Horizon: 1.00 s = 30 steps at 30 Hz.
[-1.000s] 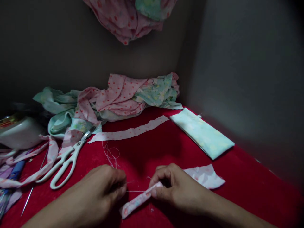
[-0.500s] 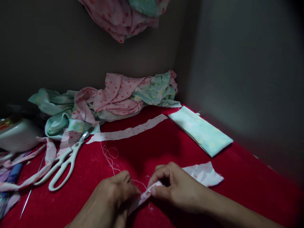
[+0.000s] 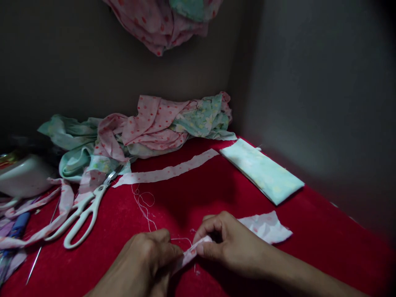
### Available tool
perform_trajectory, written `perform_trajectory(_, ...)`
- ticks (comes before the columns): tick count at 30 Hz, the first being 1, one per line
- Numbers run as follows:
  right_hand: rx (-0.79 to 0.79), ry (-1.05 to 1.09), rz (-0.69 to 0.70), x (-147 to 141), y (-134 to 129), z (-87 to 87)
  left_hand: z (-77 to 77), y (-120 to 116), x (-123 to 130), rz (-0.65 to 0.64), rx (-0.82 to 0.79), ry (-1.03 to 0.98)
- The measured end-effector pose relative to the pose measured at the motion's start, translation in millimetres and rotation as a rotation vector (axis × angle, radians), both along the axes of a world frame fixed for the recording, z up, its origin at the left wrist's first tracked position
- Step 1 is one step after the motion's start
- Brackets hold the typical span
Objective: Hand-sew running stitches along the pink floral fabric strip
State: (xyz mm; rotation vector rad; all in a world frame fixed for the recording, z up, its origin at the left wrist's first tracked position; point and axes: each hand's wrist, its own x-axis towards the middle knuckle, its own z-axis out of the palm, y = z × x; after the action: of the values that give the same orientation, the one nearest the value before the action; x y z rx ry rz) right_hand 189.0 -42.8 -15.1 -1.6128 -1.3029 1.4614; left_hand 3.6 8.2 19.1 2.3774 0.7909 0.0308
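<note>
Between my two hands is a narrow folded strip of pale pink fabric (image 3: 189,255) with red dots. My right hand (image 3: 224,239) pinches its far end between thumb and forefinger. Closed on the nearer end is my left hand (image 3: 148,255), its lower fingers out of sight. A thin thread (image 3: 144,208) runs in loops over the red cloth to the strip. No needle can be made out at my fingers. A crumpled piece of the pale fabric (image 3: 269,227) lies behind my right wrist.
White-handled scissors (image 3: 82,216) lie at left, beside pink strips and a thin metal rod (image 3: 34,264). A white bowl (image 3: 26,177) stands behind. Piled fabric (image 3: 154,123) lines the wall. A dotted strip (image 3: 170,171) and folded green cloth (image 3: 262,171) rest on the red cloth (image 3: 192,198).
My left hand has shifted slightly, its raised knuckles now lower and flatter beside the strip. My right hand keeps its pinch in nearly the same place.
</note>
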Motion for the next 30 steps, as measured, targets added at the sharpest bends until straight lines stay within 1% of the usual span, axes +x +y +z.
perform_trajectory(8,-0.03,0.028,-0.012,0.4,-2.5,-0.5,0.9,1.4,3.4,-0.025,-0.021,0.097)
perform_trajectory(12,-0.042,0.047,0.007,1.5,-1.3,1.9,-1.9,2.3,1.0,-0.05,-0.042,0.078)
perform_trajectory(16,-0.071,0.075,0.004,1.4,0.2,3.0,-2.8,3.4,1.6,-0.032,-0.07,0.09)
perform_trajectory(19,-0.091,0.126,-0.001,1.4,0.5,2.3,-4.0,5.8,2.8,-0.015,-0.095,0.064)
perform_trajectory(25,-0.152,0.245,0.026,4.0,0.8,3.2,-3.8,11.7,0.6,0.009,-0.24,-0.003)
perform_trajectory(30,-0.119,0.304,0.041,4.7,-0.3,4.4,0.4,14.1,0.8,-0.008,-0.251,-0.053)
